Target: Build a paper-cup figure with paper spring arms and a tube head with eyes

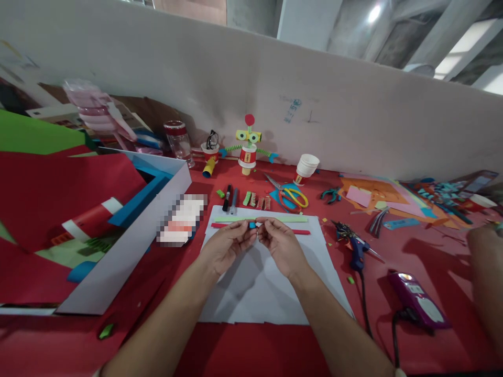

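Over the white paper sheet (pixel 275 293), my left hand (pixel 232 241) pinches a small blue folded paper piece (pixel 252 225) between thumb and fingertips. My right hand (pixel 280 243) comes close from the other side, its thumb and fingers closed near the blue piece. What the right fingertips grip, if anything, is too small to make out. Behind the fingers lie a light green paper strip (pixel 220 220) and a red paper strip (pixel 302 231). Several folded paper springs (pixel 267 202) and two pens (pixel 227 198) rest just beyond the sheet.
A paper-cup figure (pixel 247 156) stands at the back beside stacked cups (pixel 307 166). Scissors (pixel 288 195), pliers (pixel 330 195), a glue gun (pixel 358 251) and a purple power strip (pixel 420 301) lie rightward. A white box (pixel 129 235) holds coloured paper at left. Another person's arm (pixel 487 272) reaches in.
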{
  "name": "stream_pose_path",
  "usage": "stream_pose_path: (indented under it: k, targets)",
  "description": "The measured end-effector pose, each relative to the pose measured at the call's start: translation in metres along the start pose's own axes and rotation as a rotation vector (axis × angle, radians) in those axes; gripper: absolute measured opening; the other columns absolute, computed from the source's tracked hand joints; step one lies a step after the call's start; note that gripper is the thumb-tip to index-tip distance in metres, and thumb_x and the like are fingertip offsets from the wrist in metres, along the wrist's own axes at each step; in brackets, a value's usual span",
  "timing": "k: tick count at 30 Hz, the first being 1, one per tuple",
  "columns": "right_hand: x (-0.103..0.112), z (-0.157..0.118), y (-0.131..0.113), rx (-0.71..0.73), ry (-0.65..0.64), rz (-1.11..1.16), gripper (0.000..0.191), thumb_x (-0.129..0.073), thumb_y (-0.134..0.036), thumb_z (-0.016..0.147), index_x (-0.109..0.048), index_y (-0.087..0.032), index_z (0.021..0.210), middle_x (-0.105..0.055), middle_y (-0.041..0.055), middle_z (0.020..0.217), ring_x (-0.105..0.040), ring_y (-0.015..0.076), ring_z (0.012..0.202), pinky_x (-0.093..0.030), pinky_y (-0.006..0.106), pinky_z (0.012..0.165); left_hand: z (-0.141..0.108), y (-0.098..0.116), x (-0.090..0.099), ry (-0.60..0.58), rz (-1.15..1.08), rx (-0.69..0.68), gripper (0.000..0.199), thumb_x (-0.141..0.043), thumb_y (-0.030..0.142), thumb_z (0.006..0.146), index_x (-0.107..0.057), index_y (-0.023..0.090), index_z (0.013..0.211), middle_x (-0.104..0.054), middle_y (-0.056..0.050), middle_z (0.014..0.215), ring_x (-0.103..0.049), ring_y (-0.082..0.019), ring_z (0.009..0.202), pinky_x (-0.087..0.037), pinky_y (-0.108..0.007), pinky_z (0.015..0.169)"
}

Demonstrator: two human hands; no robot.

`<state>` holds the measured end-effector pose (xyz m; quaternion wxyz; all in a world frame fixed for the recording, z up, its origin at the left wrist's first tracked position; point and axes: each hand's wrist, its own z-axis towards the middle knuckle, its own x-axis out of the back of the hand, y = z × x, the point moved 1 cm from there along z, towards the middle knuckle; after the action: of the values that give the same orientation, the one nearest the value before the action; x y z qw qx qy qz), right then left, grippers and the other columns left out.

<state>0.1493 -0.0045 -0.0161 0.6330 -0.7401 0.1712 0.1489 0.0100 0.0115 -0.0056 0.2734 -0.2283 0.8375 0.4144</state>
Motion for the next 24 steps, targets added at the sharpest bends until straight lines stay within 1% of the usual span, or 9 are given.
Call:
stream_pose_path:
  k: [3, 6, 13, 16, 20, 24]
  targets:
    - [0.0002, -0.0011, -0.0021, 0.049, 0.032, -0.053, 0.028, -0.083, -0.038, 0.065, -0.076, -0.022, 0.086, -0.064, -0.0024, 0.071, -0.053, 0.011, 0.066, -0.043, 0.026, 0.067, -0.0001, 0.0008, -0.0008, 0.026, -0.034, 0.015, 0.027, -0.052, -0.001, 0.091, -0.068, 0.009, 0.072, -0.073, -0.008, 0.072, -0.072, -0.013, 0.066, -0.061, -0.022, 0.069]
    - [0.0001, -0.0024, -0.005, 0.07, 0.046, -0.098, 0.026, -0.08, -0.033, 0.065, -0.076, -0.022, 0.088, -0.064, -0.0029, 0.071, -0.052, 0.0114, 0.065, -0.041, 0.027, 0.066, -0.0002, 0.0014, -0.0016, 0.045, -0.066, 0.031, 0.029, -0.051, -0.004, 0.09, -0.067, 0.009, 0.07, -0.073, -0.009, 0.073, -0.072, -0.012, 0.067, -0.06, -0.019, 0.067]
    - [-0.0013, -0.0029, -0.0066, 0.064, 0.057, -0.125, 0.025, -0.078, -0.032, 0.063, -0.075, -0.022, 0.086, -0.063, -0.0032, 0.069, -0.052, 0.012, 0.064, -0.041, 0.028, 0.065, 0.0016, 0.0016, -0.0002, 0.073, -0.126, 0.051, 0.027, -0.053, -0.004, 0.089, -0.066, 0.011, 0.071, -0.07, -0.005, 0.069, -0.069, -0.009, 0.061, -0.059, -0.017, 0.061]
    - [-0.0018, -0.0028, -0.0057, 0.056, 0.052, -0.128, 0.024, -0.077, -0.032, 0.062, -0.075, -0.022, 0.085, -0.063, -0.0031, 0.068, -0.052, 0.0122, 0.064, -0.041, 0.028, 0.065, 0.0016, 0.0018, 0.0006, 0.084, -0.153, 0.057, 0.025, -0.056, -0.002, 0.089, -0.065, 0.012, 0.071, -0.068, -0.003, 0.067, -0.068, -0.009, 0.059, -0.059, -0.016, 0.06]
    - [-0.0015, -0.0025, -0.004, 0.05, 0.045, -0.128, 0.025, -0.077, -0.032, 0.062, -0.075, -0.022, 0.085, -0.062, -0.0029, 0.069, -0.052, 0.0116, 0.063, -0.041, 0.027, 0.064, 0.0002, 0.0019, 0.0014, 0.082, -0.177, 0.073, 0.021, -0.059, 0.004, 0.09, -0.065, 0.013, 0.072, -0.063, -0.001, 0.062, -0.06, -0.006, 0.048, -0.055, -0.015, 0.051]
    - [-0.0011, -0.0025, -0.0028, 0.05, 0.04, -0.145, 0.026, -0.076, -0.033, 0.063, -0.075, -0.021, 0.087, -0.061, -0.0032, 0.068, -0.052, 0.0112, 0.063, -0.042, 0.027, 0.065, 0.0003, 0.0022, 0.0017, 0.069, -0.177, 0.084, 0.023, -0.058, 0.011, 0.093, -0.065, 0.012, 0.072, -0.064, -0.002, 0.064, -0.054, -0.004, 0.044, -0.051, -0.014, 0.046]
